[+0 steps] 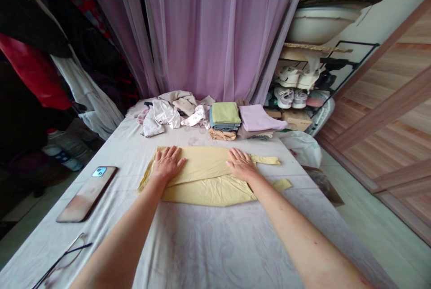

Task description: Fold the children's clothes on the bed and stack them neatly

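Yellow garment (205, 163): where does it lie?

Near the middle of a broad surface spread with a pale, faintly patterned sheet (202, 248). Flat, folded over itself, creased along the near layer. Two narrow strips stick out on the right.

What else on the sheet?

Far edge, left to right: a rumpled heap of light clothes (164, 114), a folded stack with green cloth (226, 113) on top, then another stack topped by lilac cloth (259, 118). Left side: a phone (88, 194), camera side up; nearer, eyeglasses (62, 258), partly cut off by the frame edge.

And the room?

Purple curtain (215, 28) behind the far edge. Right: a rack with shoes (294, 78), a white basin (321, 24) above, wood-look panels (390, 109) beyond. Left: dim; hanging clothes (33, 73), plastic bottles (69, 145) below.

Fingers now. Left hand (168, 162)?

Palm down on the garment's left part. Fingers extended, moderately spread, thumb out toward the middle. Pressed flat, nothing gripped.

Right hand (241, 163)?

Palm down near the garment's right end, beside the upper strip. Fingers straight, gaps slight, thumb pointing inward. Touching the cloth, no pinch seen. A bare stretch of yellow lies between the hands.
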### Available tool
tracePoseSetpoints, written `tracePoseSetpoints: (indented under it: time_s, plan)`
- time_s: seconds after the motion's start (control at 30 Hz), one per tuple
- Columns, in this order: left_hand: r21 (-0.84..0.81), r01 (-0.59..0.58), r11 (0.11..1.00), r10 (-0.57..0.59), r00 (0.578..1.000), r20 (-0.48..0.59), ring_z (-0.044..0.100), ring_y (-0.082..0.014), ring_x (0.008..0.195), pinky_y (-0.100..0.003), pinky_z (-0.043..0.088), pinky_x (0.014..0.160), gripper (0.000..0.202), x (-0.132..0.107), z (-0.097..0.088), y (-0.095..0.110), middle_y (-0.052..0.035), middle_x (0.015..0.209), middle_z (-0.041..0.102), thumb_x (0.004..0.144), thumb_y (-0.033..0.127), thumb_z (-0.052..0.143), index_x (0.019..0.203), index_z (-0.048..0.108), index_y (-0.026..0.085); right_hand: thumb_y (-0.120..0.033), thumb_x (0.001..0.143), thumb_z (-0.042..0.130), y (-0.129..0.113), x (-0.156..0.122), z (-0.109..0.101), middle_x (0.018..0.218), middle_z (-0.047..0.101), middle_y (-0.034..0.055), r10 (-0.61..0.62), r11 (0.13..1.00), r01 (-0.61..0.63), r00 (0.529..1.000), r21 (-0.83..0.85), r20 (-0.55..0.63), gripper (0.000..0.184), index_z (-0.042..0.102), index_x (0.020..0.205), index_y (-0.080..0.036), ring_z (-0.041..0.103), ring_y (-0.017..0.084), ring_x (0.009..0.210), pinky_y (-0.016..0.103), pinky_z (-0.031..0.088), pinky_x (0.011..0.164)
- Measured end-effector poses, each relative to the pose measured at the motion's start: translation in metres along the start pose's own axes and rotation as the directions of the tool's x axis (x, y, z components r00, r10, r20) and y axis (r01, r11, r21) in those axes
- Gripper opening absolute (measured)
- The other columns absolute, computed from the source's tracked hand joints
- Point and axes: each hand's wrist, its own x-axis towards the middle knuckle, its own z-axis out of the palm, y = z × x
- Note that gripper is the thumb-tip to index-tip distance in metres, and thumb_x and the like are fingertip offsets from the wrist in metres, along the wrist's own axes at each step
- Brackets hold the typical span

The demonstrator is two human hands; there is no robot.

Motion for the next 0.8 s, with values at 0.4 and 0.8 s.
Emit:
tracePoseSetpoints:
  time_s: [0.4,0.8]
  plan:
    - [0.032,0.015,0.999,-0.015,1.000,-0.009,0.033,-0.0301,0.144,-0.052,0.025,0.115,0.057,0.000,-0.003,0.000,-0.0100,0.155,0.041,0.098,0.051,0.032,0.146,0.045,0.023,-0.023,0.092,0.049,-0.026,-0.048,-0.011,0.117,0.070,0.0072,-0.171,0.947,0.232,0.950,0.224,-0.262,0.030,0.074,0.107,-0.024,0.060,0.021,0.108,0.035,0.045,0.098]
    - [-0.253,-0.488,0.835,0.499,0.866,-0.024,0.051,-0.0171,0.132,-0.041,0.031,0.116,0.043,0.053,-0.004,0.117,-0.0010,0.138,0.062,0.096,0.020,0.038,0.130,0.062,0.031,-0.011,0.083,0.049,-0.009,-0.060,0.001,0.119,0.070,0.0059,0.051,0.939,0.063,0.946,0.338,-0.320,0.040,0.072,0.114,-0.024,0.059,0.022,0.111,0.035,0.044,0.099]
